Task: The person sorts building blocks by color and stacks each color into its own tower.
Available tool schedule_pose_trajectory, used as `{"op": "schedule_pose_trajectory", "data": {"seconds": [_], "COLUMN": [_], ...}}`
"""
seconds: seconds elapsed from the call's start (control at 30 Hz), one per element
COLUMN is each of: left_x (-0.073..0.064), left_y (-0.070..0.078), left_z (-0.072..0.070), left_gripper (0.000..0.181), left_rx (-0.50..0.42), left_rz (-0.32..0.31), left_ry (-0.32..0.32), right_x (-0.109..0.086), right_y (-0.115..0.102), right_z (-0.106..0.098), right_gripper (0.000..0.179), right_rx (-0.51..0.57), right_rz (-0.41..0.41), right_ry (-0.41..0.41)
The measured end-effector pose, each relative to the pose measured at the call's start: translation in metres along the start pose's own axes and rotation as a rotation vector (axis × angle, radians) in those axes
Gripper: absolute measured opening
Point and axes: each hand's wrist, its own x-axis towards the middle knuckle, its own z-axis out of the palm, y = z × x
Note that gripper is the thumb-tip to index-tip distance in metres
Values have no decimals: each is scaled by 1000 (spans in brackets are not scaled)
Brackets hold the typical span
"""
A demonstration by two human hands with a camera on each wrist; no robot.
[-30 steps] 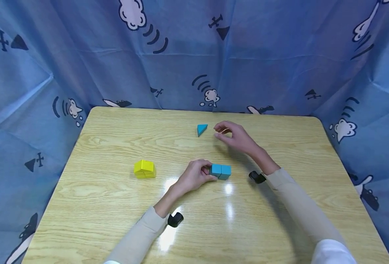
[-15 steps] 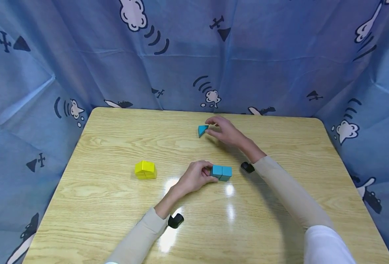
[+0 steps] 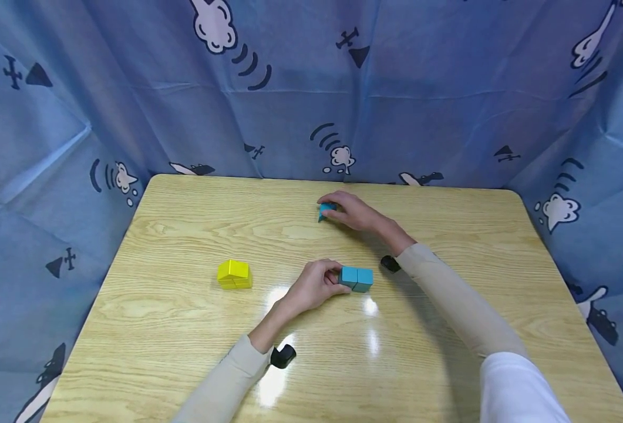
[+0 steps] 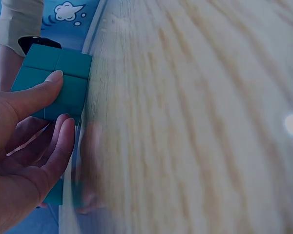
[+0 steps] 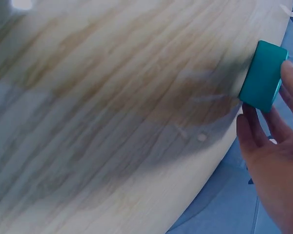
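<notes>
My left hand (image 3: pixel 313 284) grips the near-left side of a group of blue cubes (image 3: pixel 356 278) on the wooden table. In the left wrist view the blue cubes (image 4: pixel 56 80) show a face two wide and two high, with the thumb lying across it. Farther back, my right hand (image 3: pixel 350 210) pinches a blue triangular block (image 3: pixel 325 208) between thumb and fingers. That triangular block (image 5: pixel 264 75) stands at the tabletop in the right wrist view, its broad rectangular face showing. Part of it is hidden by the fingers.
A small yellow block structure (image 3: pixel 234 274) with a peaked top stands on the left of the table (image 3: pixel 174 341). A blue printed curtain (image 3: pixel 290 88) hangs behind and at the sides. Black wrist cameras (image 3: pixel 283 356) are worn on both arms.
My right hand has moved left to the blue triangular block and closed its fingers around it. The left hand has stayed on the blue cubes.
</notes>
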Motion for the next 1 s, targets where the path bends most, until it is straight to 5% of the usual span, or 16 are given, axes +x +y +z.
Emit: {"op": "schedule_pose_trajectory", "data": {"seconds": [0.47,1.0], "left_x": [-1,1], "left_y": [0,0], "left_z": [1,0], "left_gripper": [34,34], "left_rx": [-12,-8], "left_rz": [-4,0], "left_ry": [-10,-9], "right_x": [-6,-30], "right_y": [-3,-9], "right_z": [0,-6], "right_gripper": [23,41], "right_rx": [123,149], "right_rz": [58,49], "right_ry": [-20,5]}}
